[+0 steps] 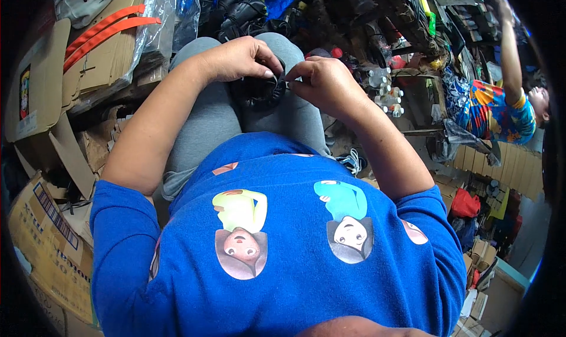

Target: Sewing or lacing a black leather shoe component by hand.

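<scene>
Orange strips [130, 23] on cardboard [115, 57] at left, clear plastic [156, 33] beside them, yellowish box [56, 248] at lower left, clear bottles [389, 99] at right, person [492, 113] in patterned shirt, red bag [465, 204].

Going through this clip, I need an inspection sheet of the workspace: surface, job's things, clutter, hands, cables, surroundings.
Surface: the wearer's lap in grey trousers.
Job's things: one glossy black item between the knees; its exact kind is unclear.
Clutter: cardboard boxes and orange strips at left; clear bottles at right.
Hands: left hand at the item's upper edge, right hand with bent fingers at its right side; exact grips too small to tell.
Cables: nothing seen.
Surroundings: another person at far right, in a multicoloured shirt, one arm raised.
</scene>
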A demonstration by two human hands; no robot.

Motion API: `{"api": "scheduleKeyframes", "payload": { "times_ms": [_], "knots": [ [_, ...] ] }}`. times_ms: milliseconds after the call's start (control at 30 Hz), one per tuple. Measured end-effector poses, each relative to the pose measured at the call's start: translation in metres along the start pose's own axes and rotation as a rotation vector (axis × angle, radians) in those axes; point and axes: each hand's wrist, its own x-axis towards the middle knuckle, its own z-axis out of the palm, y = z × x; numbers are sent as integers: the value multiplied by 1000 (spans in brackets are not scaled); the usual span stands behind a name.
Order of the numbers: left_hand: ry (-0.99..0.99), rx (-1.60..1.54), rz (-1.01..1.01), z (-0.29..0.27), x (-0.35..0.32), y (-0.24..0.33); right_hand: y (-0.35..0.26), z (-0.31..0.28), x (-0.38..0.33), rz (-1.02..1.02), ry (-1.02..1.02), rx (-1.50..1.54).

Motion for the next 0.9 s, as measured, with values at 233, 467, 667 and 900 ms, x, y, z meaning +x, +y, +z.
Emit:
{"api": "scheduleKeyframes", "payload": {
  "times_ms": [233,467,667,900],
  "knots": [
    [9,106,91,0,4,-6,43,10,10,54,-181,567],
    [2,65,62,1,7,-9,61,24,17,71,-262,870],
    [47,102,-14,8,-2,-8,41,38,10,87,-118,836],
    [481,345,67,25,-58,11,37,18,-6,-27,-39,447]
  ]
}}
